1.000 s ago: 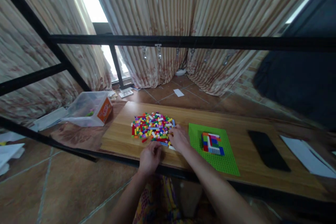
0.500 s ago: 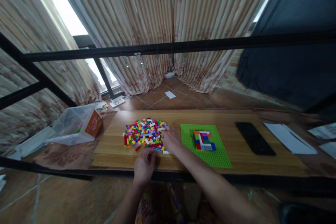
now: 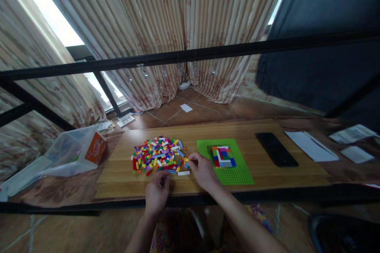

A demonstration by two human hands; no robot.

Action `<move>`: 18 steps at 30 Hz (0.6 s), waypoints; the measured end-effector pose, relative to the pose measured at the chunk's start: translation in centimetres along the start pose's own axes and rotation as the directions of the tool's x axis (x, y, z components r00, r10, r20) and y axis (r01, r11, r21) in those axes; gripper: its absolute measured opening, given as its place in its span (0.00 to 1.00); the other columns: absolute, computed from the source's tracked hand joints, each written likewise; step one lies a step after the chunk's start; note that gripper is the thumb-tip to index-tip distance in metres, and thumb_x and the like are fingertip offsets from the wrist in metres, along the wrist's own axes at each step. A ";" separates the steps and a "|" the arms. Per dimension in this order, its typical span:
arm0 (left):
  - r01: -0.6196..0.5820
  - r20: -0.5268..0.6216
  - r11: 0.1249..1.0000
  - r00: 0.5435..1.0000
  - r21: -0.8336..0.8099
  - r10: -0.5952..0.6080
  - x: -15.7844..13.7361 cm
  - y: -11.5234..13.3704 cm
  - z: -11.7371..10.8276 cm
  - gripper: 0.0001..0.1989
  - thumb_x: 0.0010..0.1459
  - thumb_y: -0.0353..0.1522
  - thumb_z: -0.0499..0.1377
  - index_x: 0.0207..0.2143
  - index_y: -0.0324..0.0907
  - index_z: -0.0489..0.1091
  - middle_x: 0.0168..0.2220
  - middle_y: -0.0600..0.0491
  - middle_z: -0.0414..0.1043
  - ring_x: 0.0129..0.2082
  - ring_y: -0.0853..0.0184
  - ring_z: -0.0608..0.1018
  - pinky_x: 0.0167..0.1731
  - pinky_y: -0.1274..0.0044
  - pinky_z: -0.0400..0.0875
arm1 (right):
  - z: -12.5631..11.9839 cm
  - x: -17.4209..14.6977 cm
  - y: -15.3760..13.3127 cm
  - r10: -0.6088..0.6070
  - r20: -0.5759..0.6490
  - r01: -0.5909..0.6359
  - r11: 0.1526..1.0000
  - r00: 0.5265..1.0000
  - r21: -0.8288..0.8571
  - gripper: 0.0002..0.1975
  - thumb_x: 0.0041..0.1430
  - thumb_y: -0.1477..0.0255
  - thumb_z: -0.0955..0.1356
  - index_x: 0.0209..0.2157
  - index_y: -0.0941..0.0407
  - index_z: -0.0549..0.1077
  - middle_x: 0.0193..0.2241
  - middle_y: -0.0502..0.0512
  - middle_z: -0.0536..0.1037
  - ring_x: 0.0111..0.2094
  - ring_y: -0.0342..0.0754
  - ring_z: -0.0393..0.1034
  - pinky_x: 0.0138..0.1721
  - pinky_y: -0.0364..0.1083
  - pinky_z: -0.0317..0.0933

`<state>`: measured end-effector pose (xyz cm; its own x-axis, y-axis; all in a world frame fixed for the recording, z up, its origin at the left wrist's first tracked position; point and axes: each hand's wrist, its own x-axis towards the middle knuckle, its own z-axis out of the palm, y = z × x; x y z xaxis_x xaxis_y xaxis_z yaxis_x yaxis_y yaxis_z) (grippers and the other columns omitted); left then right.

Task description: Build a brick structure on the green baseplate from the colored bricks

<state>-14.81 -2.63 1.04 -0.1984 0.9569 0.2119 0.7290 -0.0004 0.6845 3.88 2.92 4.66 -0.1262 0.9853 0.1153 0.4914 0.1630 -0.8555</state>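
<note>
Head view: right hand (image 3: 204,172) is held palm down, wrist nearly straight, forearm angled in from lower right; thumb and index are brought together at the near right edge of the brick pile (image 3: 157,152). A small yellow piece is seen right at those fingertips; whether it is pinched or only lies behind them can't be told. Left hand (image 3: 156,193) is set lower and to the left, fingers curled in toward the thumb, forearm rising steeply from below; its grip can't be read, as the inside of the curl is shadowed. Pile is spread just beyond the left fingertips and left of the right ones. A long blue brick (image 3: 170,171) is placed just right of the left fingertips, a white brick (image 3: 183,173) between the two hands. Green baseplate (image 3: 242,170) is laid right of the right grip, part of its left edge hidden by that hand; a multicoloured brick build (image 3: 221,157) is seated on it, individual studs too small to resolve. Both forearms are cut off by the bottom edge. Well right of both grips, a dark rimmed object (image 3: 341,233) is cropped at the corner, contents unreadable.
</note>
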 end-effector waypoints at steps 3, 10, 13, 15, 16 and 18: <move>0.000 0.001 1.000 1.000 0.016 0.000 0.1 0.3 -0.2 0.11 0.56 0.38 0.53 0.33 0.43 0.72 0.28 0.53 0.74 0.27 0.65 0.75 0.30 0.74 0.70 | -1.6 -2.1 1.5 0.053 -0.081 -0.039 0.986 0.995 0.160 0.08 0.57 0.70 0.64 0.35 0.54 0.74 0.33 0.52 0.80 0.36 0.46 0.73 0.40 0.46 0.65; 0.014 -0.030 0.999 0.999 0.032 -0.013 0.2 0.0 0.1 0.11 0.55 0.39 0.53 0.32 0.43 0.71 0.27 0.54 0.74 0.24 0.66 0.74 0.27 0.75 0.69 | -8.1 -4.2 8.0 0.238 -0.300 -0.141 0.940 0.924 0.310 0.17 0.54 0.62 0.65 0.41 0.57 0.75 0.36 0.58 0.80 0.35 0.49 0.74 0.37 0.48 0.68; 0.038 -0.023 0.998 0.999 0.050 -0.036 0.3 0.2 0.2 0.11 0.55 0.39 0.53 0.32 0.44 0.71 0.26 0.55 0.73 0.24 0.66 0.73 0.26 0.75 0.69 | -10.5 -3.0 9.9 0.269 -0.369 -0.205 0.957 0.889 0.204 0.17 0.53 0.63 0.65 0.40 0.58 0.76 0.34 0.58 0.80 0.33 0.50 0.74 0.36 0.49 0.67; 0.051 -0.019 0.997 0.999 0.052 -0.050 0.3 0.3 0.2 0.11 0.55 0.39 0.53 0.32 0.43 0.71 0.27 0.54 0.73 0.24 0.66 0.73 0.27 0.75 0.69 | -11.2 -1.9 10.3 0.261 -0.393 -0.235 0.965 0.882 0.114 0.16 0.53 0.63 0.65 0.38 0.58 0.77 0.34 0.59 0.80 0.33 0.50 0.74 0.37 0.49 0.66; 0.060 -0.021 0.997 0.998 0.052 -0.059 0.3 0.4 0.1 0.11 0.55 0.39 0.53 0.33 0.43 0.71 0.27 0.54 0.73 0.24 0.66 0.73 0.27 0.75 0.69 | -11.3 -1.4 10.2 0.249 -0.399 -0.239 0.968 0.883 0.075 0.15 0.53 0.64 0.65 0.37 0.58 0.77 0.33 0.58 0.81 0.33 0.50 0.74 0.37 0.49 0.66; 0.080 -0.024 0.995 0.997 0.057 -0.079 0.3 0.5 0.2 0.11 0.54 0.39 0.53 0.33 0.43 0.71 0.27 0.54 0.73 0.25 0.66 0.73 0.28 0.75 0.69 | -11.2 -0.6 9.8 0.222 -0.402 -0.240 0.971 0.888 0.006 0.14 0.54 0.65 0.65 0.36 0.58 0.78 0.33 0.58 0.81 0.33 0.50 0.74 0.37 0.48 0.65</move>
<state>-14.38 -2.27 1.37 -0.2707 0.9469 0.1738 0.7473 0.0928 0.6580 18.39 4.53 1.84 0.3434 0.9321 0.1156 0.5020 -0.0781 -0.8613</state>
